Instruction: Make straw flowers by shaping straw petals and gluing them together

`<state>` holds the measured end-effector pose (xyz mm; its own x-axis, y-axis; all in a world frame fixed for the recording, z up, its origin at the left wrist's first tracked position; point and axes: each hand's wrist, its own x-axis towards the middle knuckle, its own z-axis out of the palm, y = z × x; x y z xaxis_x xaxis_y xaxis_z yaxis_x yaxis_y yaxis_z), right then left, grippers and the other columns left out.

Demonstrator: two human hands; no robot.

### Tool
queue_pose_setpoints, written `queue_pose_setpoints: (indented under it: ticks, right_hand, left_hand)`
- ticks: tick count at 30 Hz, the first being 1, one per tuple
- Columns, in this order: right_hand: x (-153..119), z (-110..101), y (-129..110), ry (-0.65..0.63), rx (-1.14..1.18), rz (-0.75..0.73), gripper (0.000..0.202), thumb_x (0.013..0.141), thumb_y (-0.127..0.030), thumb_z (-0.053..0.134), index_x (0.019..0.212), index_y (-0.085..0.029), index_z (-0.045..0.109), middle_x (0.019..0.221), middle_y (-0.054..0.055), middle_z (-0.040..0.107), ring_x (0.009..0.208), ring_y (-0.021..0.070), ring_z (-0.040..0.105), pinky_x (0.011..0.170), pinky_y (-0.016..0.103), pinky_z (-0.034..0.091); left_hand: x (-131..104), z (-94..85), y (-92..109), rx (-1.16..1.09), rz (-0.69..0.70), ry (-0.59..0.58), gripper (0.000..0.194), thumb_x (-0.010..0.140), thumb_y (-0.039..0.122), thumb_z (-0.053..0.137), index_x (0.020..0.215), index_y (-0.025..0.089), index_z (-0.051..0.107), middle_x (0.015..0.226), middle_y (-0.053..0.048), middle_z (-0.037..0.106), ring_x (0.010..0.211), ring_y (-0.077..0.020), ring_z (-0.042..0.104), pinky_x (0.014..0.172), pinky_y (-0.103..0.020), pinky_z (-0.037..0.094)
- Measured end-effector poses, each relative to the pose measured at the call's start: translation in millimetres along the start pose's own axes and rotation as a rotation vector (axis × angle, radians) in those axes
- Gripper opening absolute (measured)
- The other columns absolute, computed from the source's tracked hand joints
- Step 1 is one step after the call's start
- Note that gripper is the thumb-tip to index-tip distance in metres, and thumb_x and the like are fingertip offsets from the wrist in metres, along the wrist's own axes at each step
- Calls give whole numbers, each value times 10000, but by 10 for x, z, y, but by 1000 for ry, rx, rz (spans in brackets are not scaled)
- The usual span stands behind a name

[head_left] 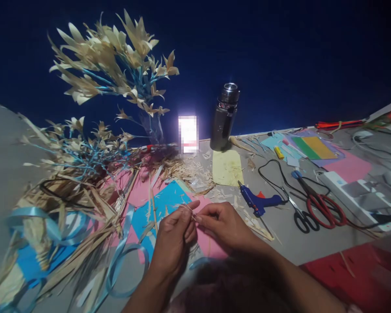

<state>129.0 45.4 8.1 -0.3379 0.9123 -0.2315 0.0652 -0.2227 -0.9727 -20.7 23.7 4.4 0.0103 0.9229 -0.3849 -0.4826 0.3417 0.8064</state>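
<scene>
My left hand [176, 232] and my right hand [221, 222] meet over the middle of the table, their fingertips almost touching. Between them both pinch a thin pale strand [191, 210]; whether it is wire or a sliver of husk is too small to tell. Under the hands lie pink paper [211, 243] and blue paper [164, 200] strewn with husk scraps. To the right of my right hand, a blue hot glue gun [259, 201] rests on its side. Light blue ribbon [112, 261] curls left of my left hand.
Dried-husk flowers [117, 52] on blue stems stand at the back left, above heaped husks [81, 243]. A dark flask [225, 117] stands behind a yellow sheet [228, 167], beside a bright light [188, 132]. Red-handled scissors [326, 211], small black scissors [304, 219] and a power strip [352, 200] lie right.
</scene>
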Motion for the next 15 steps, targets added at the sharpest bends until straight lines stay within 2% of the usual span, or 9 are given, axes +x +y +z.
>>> queue_pose_setpoints:
  ticks: [6,10,15]
  right_hand:
    - [7,9,46,-7,-9,-7,252,857,-324,704,701,-129,735,621,-6,617,597,115,484,555,239,340]
    - [-1,27,49,-8,17,-42,246,872,-336,696,731,-139,738,639,-8,616,611,121,500,574,240,369]
    - [-30,67,40,-29,52,-79,251,890,-341,675,743,-146,736,676,5,647,648,133,540,633,251,415]
  left_hand:
    - [20,-13,21,-73,1,45,441,695,408,928,936,65,790,510,92,383,455,-29,287,450,-170,232]
    - [54,-54,22,-190,-57,28,390,653,352,954,851,57,792,517,83,401,461,-20,286,427,-142,281]
    - [85,-75,47,-269,-80,63,354,560,265,993,747,64,769,530,65,442,465,-19,343,406,-120,322]
